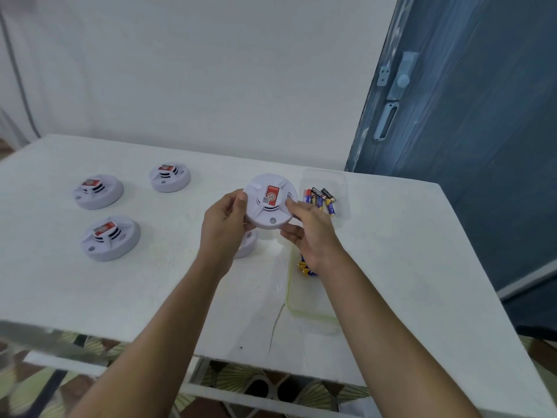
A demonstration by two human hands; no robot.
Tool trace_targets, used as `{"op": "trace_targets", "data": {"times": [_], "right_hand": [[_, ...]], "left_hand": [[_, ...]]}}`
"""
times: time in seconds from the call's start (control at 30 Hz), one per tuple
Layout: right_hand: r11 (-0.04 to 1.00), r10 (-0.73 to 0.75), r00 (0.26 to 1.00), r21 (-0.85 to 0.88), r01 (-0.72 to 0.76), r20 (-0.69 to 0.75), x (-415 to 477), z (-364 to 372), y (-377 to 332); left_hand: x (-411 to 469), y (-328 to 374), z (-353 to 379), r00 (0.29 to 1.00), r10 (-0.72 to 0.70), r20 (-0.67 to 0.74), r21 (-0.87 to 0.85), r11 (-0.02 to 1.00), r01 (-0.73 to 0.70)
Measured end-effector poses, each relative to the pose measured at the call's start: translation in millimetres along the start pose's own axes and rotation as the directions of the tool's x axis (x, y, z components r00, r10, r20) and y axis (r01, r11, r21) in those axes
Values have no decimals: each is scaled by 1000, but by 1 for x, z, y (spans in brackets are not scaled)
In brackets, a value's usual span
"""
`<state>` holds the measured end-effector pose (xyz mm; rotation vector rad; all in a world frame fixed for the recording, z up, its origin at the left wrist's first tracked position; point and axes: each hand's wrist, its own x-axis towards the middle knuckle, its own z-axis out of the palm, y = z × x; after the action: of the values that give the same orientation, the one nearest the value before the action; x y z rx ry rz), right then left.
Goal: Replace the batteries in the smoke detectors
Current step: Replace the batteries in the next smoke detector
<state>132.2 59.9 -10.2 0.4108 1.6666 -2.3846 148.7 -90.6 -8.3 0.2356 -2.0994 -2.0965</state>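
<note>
A round white smoke detector (269, 201) with a red label is held above the white table (150, 282), its face toward me. My left hand (224, 221) grips its left rim, and my right hand (310, 227) grips its right and lower rim. Another detector (248, 242) lies on the table beneath it, mostly hidden by my hands. Three more detectors rest to the left: far (170, 177), left (98, 191) and near left (110, 238). Several loose batteries (321, 199) lie in a clear container (343, 188). More batteries (306, 268) show under my right wrist.
A clear tray with a greenish rim (304, 309) sits at the near right of the table, partly under my right forearm. A blue door (467, 116) stands at the right behind the table. A white wall runs behind. A patterned floor shows below the table's front edge.
</note>
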Motion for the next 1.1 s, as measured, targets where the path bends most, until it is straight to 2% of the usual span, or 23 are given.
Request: {"op": "trace_targets", "data": {"times": [0.1,0.17,0.4,1.1], "right_hand": [[1000,-24,1000,-10,24,-11,0,7,2],[999,-36,999,-16,36,-18,0,10,3],[996,-65,998,-56,64,-15,2,20,6],[996,-63,998,-66,63,0,8,34,10]], "left_hand": [[-4,4,-7,988,45,150,77,995,-57],[-5,4,-11,980,49,191,120,990,-73],[-2,6,-21,986,-12,167,52,999,3],[8,11,-33,985,-58,163,150,988,34]]}}
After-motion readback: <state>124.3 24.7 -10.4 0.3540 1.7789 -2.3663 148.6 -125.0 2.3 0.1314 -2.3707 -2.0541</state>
